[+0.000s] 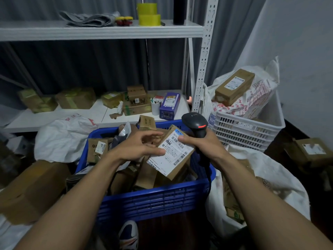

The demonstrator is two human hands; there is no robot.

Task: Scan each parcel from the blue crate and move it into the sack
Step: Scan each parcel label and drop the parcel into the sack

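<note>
A blue crate (153,197) full of small cardboard parcels stands in front of me. Above its right side I hold a brown parcel (177,166) with a white barcode label facing up. My left hand (138,147) pinches the parcel's left edge, thumb on the label and fingers stretched behind it. My right hand (203,143) grips a black handheld scanner (195,123) with a red light, and its thumb presses the parcel's top corner. The white sack (273,175) lies open at the right of the crate, with parcels inside.
A white slatted crate (248,130) at the back right holds a printed bag and a long box. The white shelf (100,114) behind carries several boxes. A large cardboard box (32,188) sits at the left, another white bag (61,138) behind it. My shoe (128,233) is below the crate.
</note>
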